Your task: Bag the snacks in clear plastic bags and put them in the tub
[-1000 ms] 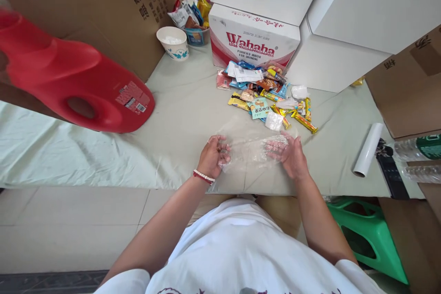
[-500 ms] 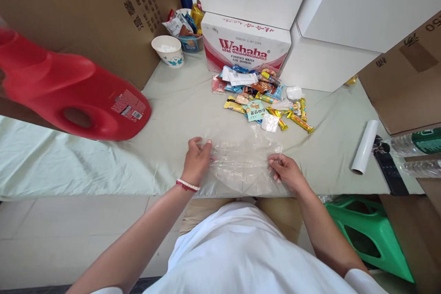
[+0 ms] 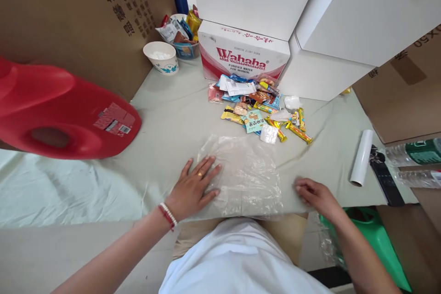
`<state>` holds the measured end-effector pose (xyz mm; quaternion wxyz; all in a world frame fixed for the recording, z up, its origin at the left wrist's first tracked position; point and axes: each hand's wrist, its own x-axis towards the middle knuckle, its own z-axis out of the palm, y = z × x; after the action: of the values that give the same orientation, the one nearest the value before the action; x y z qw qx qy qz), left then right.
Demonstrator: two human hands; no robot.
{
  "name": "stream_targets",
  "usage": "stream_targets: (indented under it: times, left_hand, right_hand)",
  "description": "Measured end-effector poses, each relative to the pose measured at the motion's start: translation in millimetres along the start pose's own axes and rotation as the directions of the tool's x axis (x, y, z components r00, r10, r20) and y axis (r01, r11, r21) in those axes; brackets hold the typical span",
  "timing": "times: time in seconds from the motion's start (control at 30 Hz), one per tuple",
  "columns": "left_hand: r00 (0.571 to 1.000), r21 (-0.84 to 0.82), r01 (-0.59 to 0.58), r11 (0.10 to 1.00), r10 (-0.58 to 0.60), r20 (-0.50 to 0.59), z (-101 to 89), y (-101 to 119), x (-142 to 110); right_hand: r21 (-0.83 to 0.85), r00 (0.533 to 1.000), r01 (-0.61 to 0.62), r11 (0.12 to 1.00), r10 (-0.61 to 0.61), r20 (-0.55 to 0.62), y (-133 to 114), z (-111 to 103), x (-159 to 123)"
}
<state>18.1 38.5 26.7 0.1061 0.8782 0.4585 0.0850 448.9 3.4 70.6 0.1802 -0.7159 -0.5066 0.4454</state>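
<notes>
A clear plastic bag [image 3: 250,174] lies spread flat near the table's front edge, its film wrinkled. My left hand [image 3: 195,188] rests palm down on its left side, fingers spread, a ring on one finger and a beaded bracelet at the wrist. Right of the bag and apart from it, my right hand [image 3: 317,196] hovers by the front edge. Its fingers are loosely curled and slightly blurred, with nothing visible in them. Beyond the bag lies a heap of wrapped snacks [image 3: 262,96]; a white square packet [image 3: 269,133] is its nearest piece.
A large red jug [image 3: 79,124] lies at the left. Behind are a paper cup [image 3: 161,57], a tub of snacks [image 3: 186,49] and a Wahaba-style water carton marked "Wahaha" [image 3: 243,55]. A white roll [image 3: 361,158] and plastic bottles [image 3: 422,152] lie right. Below is a green stool [image 3: 379,248].
Both hands have let go of the bag's sides. It now lies flatter, my left hand pressing on it with fingers spread. My right hand has moved off to the right. The view has shifted slightly.
</notes>
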Motion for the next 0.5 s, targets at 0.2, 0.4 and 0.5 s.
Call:
stream_targets:
  times: [0.2,0.4,0.5]
  left_hand:
    - [0.998,0.024,-0.049,0.998,0.05,-0.043,0.4,-5.8,-11.5]
    - [0.996,0.062,-0.07,0.996,0.073,-0.052,0.1,-8.0,-9.2]
    - [0.996,0.048,-0.053,0.997,0.056,-0.069,0.4,-8.1,-9.5]
  right_hand:
    - [-0.473,0.893,0.227,0.851,-0.375,-0.248,-85.9,-56.1,84.6]
    - [-0.776,0.709,0.347,0.526,-0.689,-0.15,-197.5,-38.5,240.2]
    - [-0.826,0.796,0.378,0.417,-0.603,0.06,-215.0,-31.6,288.7]
